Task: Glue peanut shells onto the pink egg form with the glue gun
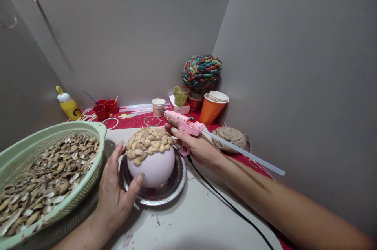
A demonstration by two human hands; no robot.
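In the middle stands a pale lilac ball (pixel 154 169), its top covered with peanut shells (pixel 150 142). It rests in a round metal tray (pixel 153 203) on the table. My left hand (pixel 116 187) is spread along the ball's left side, thumb at its front and fingers near the shells. My right hand (pixel 196 146) is wrapped round the handle of a pink glue gun (pixel 179 121), whose nozzle points left above the back of the ball. A long clear glue stick (pixel 247 152) sticks out of the gun's rear, and a black cord hangs from its handle.
A green basket (pixel 101 132) of peanut shells stands at left. Behind are a yellow bottle (pixel 69 105), red cups (pixel 100 112), a white paper cup (pixel 158 105), orange cups (pixel 212 108), a twine ball (pixel 229 138) and a multicoloured shell-covered ball (pixel 202 71). Grey walls close the back and right.
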